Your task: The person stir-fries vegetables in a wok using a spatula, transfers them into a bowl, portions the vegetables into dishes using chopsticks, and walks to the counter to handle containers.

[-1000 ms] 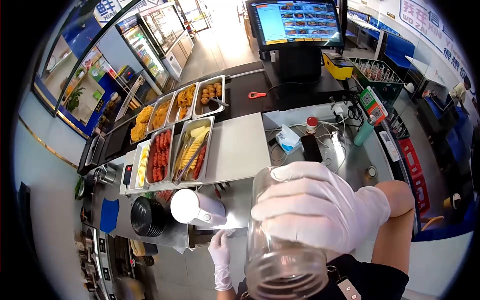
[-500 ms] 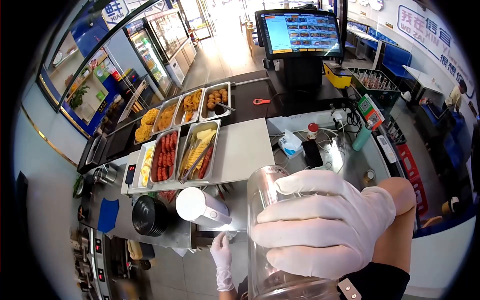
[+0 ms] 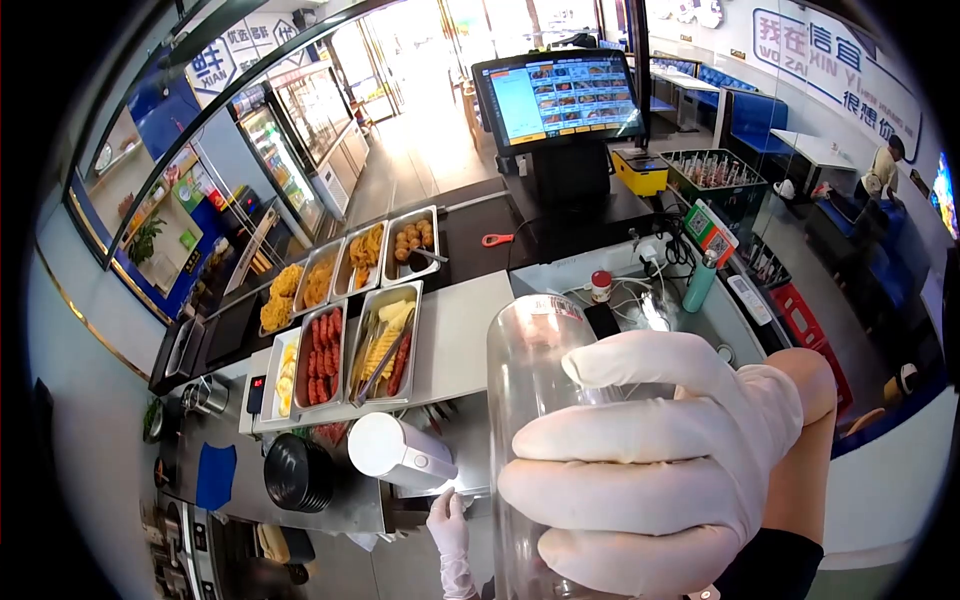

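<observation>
My right hand [image 3: 650,455] wears a white glove and is wrapped round a clear plastic jar [image 3: 512,400] close to the camera. A label with red print shows at the jar's upper end, and its lower end runs out of view. Below and to the left, my left hand [image 3: 450,530], also gloved, is at the counter's front edge with its fingers pinched together. Whatever it holds there, if anything, is too small to make out. Just above it stands a white cylindrical canister [image 3: 395,450] with a round top.
Steel trays of food, with sausages [image 3: 322,355] and cut yellow pieces with tongs [image 3: 383,350], line the counter. Stacked black bowls [image 3: 298,470] stand left of the canister. An ordering screen [image 3: 560,98] rises at the back, and a teal bottle [image 3: 700,283] stands right.
The camera view has shifted slightly, so the counter appears further left. My right hand still grips the jar, which sits a little higher in view. My left hand stays by the counter edge.
</observation>
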Available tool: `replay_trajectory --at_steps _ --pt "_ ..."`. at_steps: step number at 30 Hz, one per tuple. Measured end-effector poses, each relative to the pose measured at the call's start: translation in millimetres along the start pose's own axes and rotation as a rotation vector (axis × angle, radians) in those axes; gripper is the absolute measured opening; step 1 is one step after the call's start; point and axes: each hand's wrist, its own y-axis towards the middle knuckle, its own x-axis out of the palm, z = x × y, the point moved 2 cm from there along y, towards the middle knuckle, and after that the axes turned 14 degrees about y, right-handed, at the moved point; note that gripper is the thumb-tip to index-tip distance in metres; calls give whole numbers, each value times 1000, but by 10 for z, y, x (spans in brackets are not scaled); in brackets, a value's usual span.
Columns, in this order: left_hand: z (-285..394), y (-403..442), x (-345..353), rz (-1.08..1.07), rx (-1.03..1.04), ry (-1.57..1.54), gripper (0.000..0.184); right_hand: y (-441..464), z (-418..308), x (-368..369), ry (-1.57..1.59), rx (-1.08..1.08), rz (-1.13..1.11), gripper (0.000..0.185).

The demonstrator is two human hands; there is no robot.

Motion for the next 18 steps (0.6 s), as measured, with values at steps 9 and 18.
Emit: replay_trajectory --at_steps 9,18 --pt "-147 98 196 -55 -7 -144 29 398 -206 -190 -30 265 -166 14" --pt "-57 98 180 -55 9 -123 27 324 -99 -168 -115 -48 -79 19"
